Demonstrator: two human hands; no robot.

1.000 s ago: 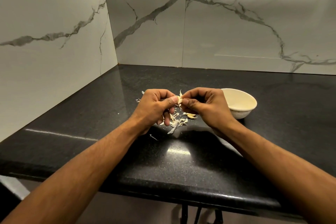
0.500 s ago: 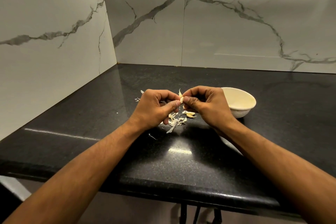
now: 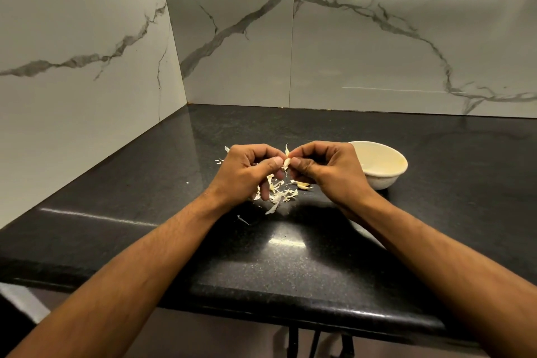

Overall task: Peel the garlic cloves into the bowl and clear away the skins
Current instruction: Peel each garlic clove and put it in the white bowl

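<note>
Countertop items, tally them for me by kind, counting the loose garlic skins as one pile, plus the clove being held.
Bowl: 1
Pile of garlic skins: 1
Garlic clove pinched between left hand and right hand: 1
Total: 3
What the bowl holds cannot be made out.

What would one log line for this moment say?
step: peeling | left hand + right hand: pinch garlic clove | skins: on counter | bowl: right of hands

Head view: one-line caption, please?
Both hands pinch a garlic clove above loose skins, bowl at right.
</note>
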